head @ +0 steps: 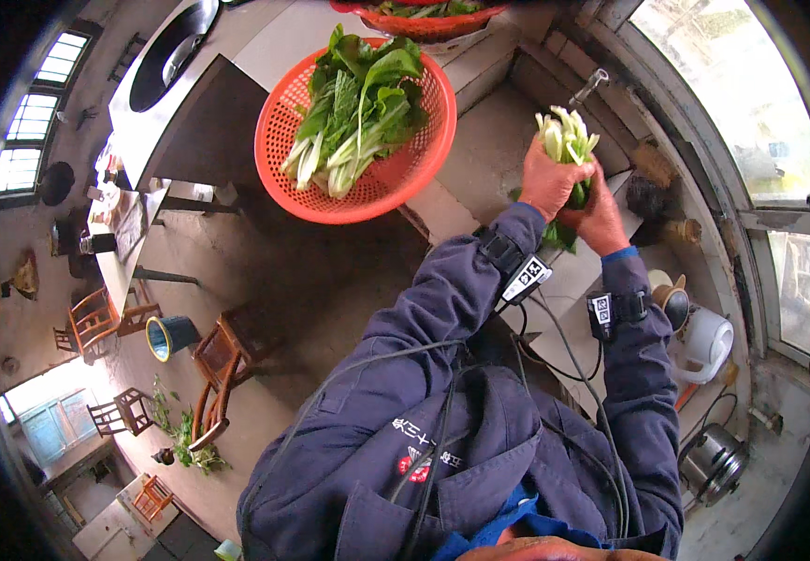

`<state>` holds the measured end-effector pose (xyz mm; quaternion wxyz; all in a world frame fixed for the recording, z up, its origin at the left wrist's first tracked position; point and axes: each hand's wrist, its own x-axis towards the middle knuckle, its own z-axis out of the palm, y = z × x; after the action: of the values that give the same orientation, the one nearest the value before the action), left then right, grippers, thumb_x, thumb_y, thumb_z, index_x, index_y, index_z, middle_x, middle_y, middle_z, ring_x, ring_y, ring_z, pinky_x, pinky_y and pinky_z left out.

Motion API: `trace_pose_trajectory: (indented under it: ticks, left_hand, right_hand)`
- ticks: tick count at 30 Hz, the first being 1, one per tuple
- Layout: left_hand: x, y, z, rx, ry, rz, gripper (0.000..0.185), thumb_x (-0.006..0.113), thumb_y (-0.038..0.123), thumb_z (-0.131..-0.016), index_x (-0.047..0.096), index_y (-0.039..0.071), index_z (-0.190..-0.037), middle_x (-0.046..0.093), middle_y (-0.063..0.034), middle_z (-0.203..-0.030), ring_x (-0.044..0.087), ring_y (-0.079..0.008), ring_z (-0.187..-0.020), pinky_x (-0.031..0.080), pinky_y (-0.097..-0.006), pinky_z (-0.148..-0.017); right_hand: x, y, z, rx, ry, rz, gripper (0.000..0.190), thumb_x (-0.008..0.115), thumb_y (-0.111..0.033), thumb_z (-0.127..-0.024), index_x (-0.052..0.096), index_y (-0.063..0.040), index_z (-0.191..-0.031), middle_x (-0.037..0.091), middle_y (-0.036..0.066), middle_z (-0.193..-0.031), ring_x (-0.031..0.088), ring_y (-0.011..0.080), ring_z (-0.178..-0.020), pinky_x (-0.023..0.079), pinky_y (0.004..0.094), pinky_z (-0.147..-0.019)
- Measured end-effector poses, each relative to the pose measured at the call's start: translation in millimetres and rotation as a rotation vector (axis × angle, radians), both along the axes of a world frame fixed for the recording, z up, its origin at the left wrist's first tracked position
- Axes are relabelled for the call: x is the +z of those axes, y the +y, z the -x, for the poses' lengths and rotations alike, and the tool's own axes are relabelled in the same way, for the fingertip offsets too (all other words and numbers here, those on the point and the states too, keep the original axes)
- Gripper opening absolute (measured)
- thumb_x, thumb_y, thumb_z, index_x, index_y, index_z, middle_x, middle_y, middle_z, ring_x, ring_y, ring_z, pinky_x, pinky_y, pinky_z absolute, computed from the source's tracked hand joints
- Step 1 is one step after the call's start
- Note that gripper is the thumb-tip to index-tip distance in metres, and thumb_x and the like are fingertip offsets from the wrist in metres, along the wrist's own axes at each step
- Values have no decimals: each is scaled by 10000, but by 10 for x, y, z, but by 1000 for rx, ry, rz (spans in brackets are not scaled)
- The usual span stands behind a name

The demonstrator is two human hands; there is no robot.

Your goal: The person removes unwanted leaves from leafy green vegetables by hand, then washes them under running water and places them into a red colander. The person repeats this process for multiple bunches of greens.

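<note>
A bunch of leafy greens (pixel 565 137) is gripped by both hands, its pale cut stalks pointing away from me. My left hand (pixel 551 179) wraps around the bunch just under the stalk ends. On the other side of it, my right hand (pixel 601 216) closes on the leafy part, and some dark leaves hang below the wrists. Beyond the stalks is a metal tap (pixel 589 85), with a tiled sink basin (pixel 493 140) beneath and to the left. More leafy greens (pixel 363 112) lie in an orange-red plastic colander (pixel 272 168), left of my hands.
At the top edge, a second red basket (pixel 419 26) holds greens. A wok (pixel 173 56) is set in the counter at upper left. A white plastic jug (pixel 706 343) and a metal pot (pixel 714 463) stand at right. Wooden chairs (pixel 219 357) and a blue bucket (pixel 173 336) are behind, at left.
</note>
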<state>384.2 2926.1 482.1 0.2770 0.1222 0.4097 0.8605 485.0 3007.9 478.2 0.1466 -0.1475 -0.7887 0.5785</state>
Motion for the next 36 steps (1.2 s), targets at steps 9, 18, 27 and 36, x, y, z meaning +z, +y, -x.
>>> trace_pose_trajectory:
  ticks: [9, 18, 27, 36]
  left_hand:
    - [25, -20, 53, 111, -65, 81, 454, 744, -71, -682, 586, 53, -1089, 645, -25, -973, 634, -158, -864, 522, -300, -792]
    - [576, -24, 125, 320, -90, -151, 636, 736, -100, -671, 490, 65, -1234, 583, -30, -1110, 591, -166, -968, 495, -321, -889]
    - [688, -169, 130, 396, -174, -250, 331, 704, 51, -767, 598, 47, -1080, 613, -32, -995, 619, -201, -874, 520, -365, -825]
    - [645, -965, 404, 338, -418, -396, 392, 669, 203, -849, 573, 95, -1214, 622, -47, -1104, 600, -239, -1003, 486, -406, -917]
  right_hand:
    - [222, -40, -164, -71, -133, -520, 947, 822, -222, -715, 294, -15, -1472, 473, 171, -1366, 458, 267, -1277, 378, 362, -1066]
    - [82, -475, -563, -313, -117, 1224, 971, 424, -798, -829, 388, 33, -1330, 582, 210, -1129, 629, 326, -942, 549, 477, -781]
    - [215, -477, 17, -85, 391, 1522, 1047, 428, -898, -712, 434, -112, -1404, 499, 175, -1376, 508, 390, -1221, 398, 519, -1028]
    - [533, -570, 554, -20, 393, 1404, 540, 564, -475, -921, 557, -80, -1290, 631, 134, -1225, 627, 301, -1088, 500, 471, -962]
